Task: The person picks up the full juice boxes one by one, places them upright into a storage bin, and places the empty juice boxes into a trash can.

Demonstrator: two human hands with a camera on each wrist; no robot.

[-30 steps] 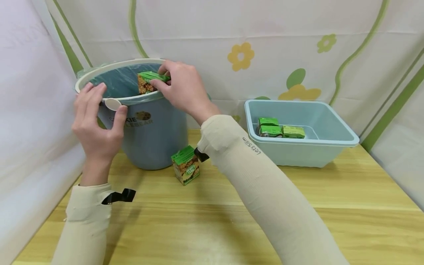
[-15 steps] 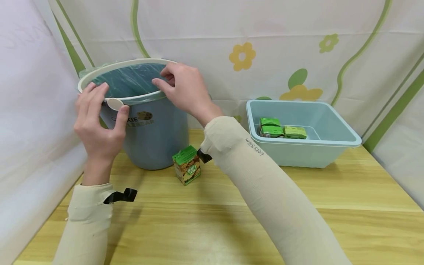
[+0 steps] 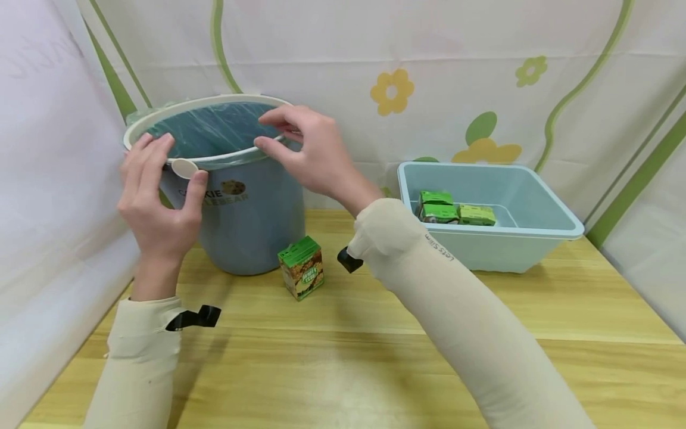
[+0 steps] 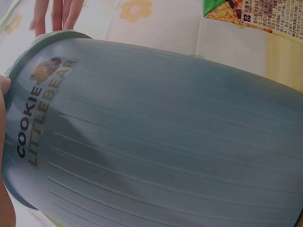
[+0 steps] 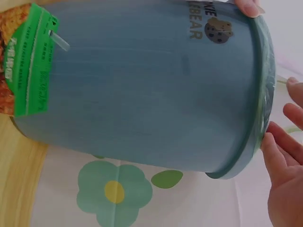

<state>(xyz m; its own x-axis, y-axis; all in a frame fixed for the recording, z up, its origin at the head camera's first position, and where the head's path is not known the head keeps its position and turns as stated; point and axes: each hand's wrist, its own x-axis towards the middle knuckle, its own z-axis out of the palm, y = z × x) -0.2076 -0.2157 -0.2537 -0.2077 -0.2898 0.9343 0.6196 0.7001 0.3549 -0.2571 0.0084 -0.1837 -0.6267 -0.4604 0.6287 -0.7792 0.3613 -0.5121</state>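
A blue-grey trash bin (image 3: 252, 220) with a pale rim and a clear plastic liner stands at the left of the table. My left hand (image 3: 161, 208) grips its near-left rim, fingers over the edge and thumb outside beside the pale oval tab (image 3: 184, 168). At the right side of the rim hovers my right hand (image 3: 316, 152), its fingers spread and holding nothing. A green-topped drink carton (image 3: 301, 268) stands on the table at the bin's foot. The right wrist view shows a short clear straw (image 5: 59, 40) on that carton. The bin's bottom is hidden from the head view.
To the right is a light blue plastic tub (image 3: 493, 247). Several small green cartons (image 3: 440, 213) lie in its left part. The wood-grain table (image 3: 321, 369) meets white patterned cloth (image 3: 343, 71) behind and at the sides.
A green-topped carton left my right hand and dropped out of sight into the bin. My right hand then drew back to the right with fingers spread. My left hand stayed on the rim.
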